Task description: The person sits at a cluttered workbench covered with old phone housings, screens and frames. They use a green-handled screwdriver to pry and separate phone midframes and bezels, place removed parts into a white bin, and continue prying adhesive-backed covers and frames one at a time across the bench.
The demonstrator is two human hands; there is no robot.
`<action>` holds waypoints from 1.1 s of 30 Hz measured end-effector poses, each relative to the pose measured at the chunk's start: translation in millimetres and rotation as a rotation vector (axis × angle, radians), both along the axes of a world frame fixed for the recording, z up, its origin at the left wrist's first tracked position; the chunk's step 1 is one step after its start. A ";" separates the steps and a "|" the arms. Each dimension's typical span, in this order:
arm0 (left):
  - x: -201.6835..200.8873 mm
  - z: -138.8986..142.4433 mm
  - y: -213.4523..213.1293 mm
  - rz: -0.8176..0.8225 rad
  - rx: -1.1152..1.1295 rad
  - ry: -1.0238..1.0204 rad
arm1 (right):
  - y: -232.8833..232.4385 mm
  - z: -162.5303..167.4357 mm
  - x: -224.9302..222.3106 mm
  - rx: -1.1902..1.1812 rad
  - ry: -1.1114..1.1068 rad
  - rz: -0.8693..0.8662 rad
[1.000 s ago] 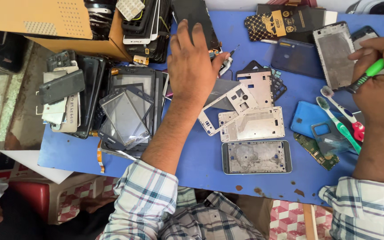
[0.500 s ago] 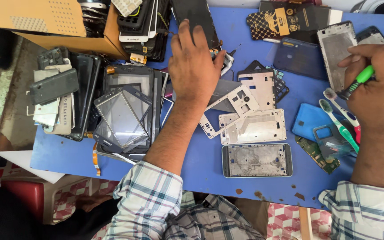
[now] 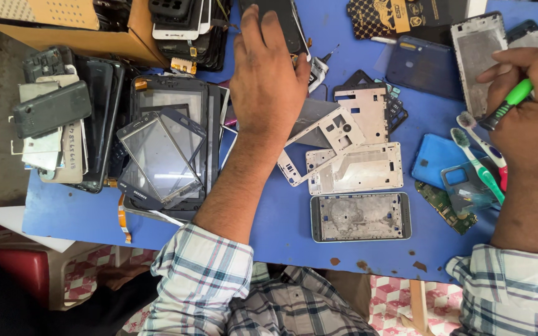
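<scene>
The green-handled tool (image 3: 513, 98) is lying in the person's right hand (image 3: 530, 106) at the far right of the blue table (image 3: 94, 211), its long axis slanting from the far right down toward the near left. Its dark tip is pointing at the edge of a grey phone back frame (image 3: 477, 56) lying just left of the hand; whether the tip is touching it I cannot tell. The right hand is clenching around the handle, fingers curled over it, thumb pressing along the top.

The left hand (image 3: 269, 81) is reaching far across the middle of the table, palm down, fingers spread loosely and only slightly bent. Its fingertips are resting on a dark phone (image 3: 284, 25) lying at the far edge, beside a cardboard box (image 3: 51, 18) with more phones stacked next to it. It is not gripping anything that I can see.

Near the left wrist, several pale metal phone frames (image 3: 356, 168) are lying overlapped, with a silver-rimmed frame (image 3: 360, 216) nearer still. To the left, glass screen panels (image 3: 160, 155) are sitting in a pile. Two toothbrushes (image 3: 477, 158) are lying over a blue phone cover (image 3: 434, 158) just beside the right hand.
</scene>
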State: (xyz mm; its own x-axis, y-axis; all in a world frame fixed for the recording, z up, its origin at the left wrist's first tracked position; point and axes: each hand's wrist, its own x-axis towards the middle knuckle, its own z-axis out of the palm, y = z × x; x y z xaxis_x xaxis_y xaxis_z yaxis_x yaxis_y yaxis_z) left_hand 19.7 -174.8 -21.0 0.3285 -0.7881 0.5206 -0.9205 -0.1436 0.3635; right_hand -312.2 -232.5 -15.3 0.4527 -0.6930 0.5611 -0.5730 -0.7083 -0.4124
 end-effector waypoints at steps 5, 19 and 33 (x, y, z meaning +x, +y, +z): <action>0.3 3.4 2.3 -0.001 -0.031 0.018 | -1.5 -6.1 -0.9 0.016 -0.034 0.014; 4.1 -3.1 3.7 0.027 -0.001 0.010 | 13.0 9.4 24.9 -0.029 -0.035 0.141; -3.6 13.0 13.6 0.025 -0.137 -0.179 | 13.9 26.1 29.4 0.030 0.005 0.194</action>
